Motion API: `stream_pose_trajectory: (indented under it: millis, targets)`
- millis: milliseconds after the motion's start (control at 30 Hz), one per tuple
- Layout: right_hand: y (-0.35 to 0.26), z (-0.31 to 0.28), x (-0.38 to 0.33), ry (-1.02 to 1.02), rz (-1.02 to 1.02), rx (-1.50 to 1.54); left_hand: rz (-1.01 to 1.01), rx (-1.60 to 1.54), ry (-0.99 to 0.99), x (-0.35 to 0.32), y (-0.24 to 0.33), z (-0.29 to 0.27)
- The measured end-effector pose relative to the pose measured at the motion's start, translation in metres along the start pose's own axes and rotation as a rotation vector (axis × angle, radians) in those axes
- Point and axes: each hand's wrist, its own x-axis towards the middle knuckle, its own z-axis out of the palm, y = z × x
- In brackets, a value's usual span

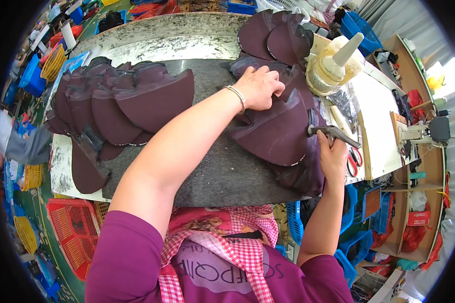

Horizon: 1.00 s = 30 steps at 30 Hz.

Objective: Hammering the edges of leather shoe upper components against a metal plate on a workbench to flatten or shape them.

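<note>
My left hand (260,87) reaches across the dark grey work slab (222,171) and grips the far edge of a dark maroon leather piece (275,132), a metal bangle on its wrist. My right hand (332,157) holds the handle of a small metal hammer (333,133), whose head rests at the right edge of that same piece. More maroon pieces (275,35) are piled beyond my left hand. A fanned row of similar maroon pieces (121,103) lies on the slab's left side.
A glue bottle with a cone nozzle (334,64) stands at the right of the slab. Red-handled scissors (355,160) lie by my right hand. Blue baskets (361,25) and a red crate (76,232) surround the table; wooden shelves (419,177) stand at right.
</note>
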Motion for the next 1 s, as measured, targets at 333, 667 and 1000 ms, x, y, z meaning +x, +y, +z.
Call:
stream_pose_trajectory:
  millis: [333,667,1000]
  targets:
    - [0.011,0.003,0.01,0.02,-0.073,-0.054,0.055,-1.072,-0.092,-0.116,0.03,-0.134]
    - [-0.066,0.014,-0.032,-0.269,-0.313,0.308,-0.211,-0.453,0.062,-0.229,0.04,-0.038]
    - [-0.103,0.06,-0.075,-0.633,-0.562,0.122,-0.232,-0.303,-0.051,-0.216,0.019,-0.051]
